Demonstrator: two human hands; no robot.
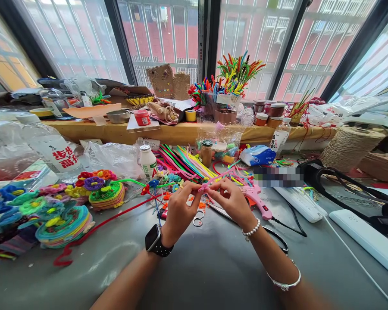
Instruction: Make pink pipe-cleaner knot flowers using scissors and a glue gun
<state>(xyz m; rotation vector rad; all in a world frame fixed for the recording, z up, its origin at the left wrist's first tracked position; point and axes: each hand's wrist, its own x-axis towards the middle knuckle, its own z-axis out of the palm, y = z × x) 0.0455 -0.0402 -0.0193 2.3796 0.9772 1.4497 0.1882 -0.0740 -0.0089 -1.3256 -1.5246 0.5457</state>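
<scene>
Both hands meet over the middle of the table around a pink pipe cleaner (pixel 204 188), partly bent into a small shape. My left hand (pixel 182 206), with a dark watch at the wrist, pinches it from the left. From the other side my right hand (pixel 231 200) pinches it too, and a straight length sticks up beyond those fingers. Metal rings (pixel 198 221) of some tool lie just below the fingertips. A pink glue gun (pixel 260 204) rests beside my right hand. Behind the hands is a bundle of coloured pipe cleaners (pixel 181 161).
Pipe-cleaner flowers (pixel 93 184) and coiled discs (pixel 63 226) crowd the left side. A red pipe cleaner (pixel 106 221) stretches across the table. A small white bottle (pixel 148 162) and a brown jar (pixel 206 153) stand behind. White power strips (pixel 299 204) and a twine spool (pixel 344 148) are at right.
</scene>
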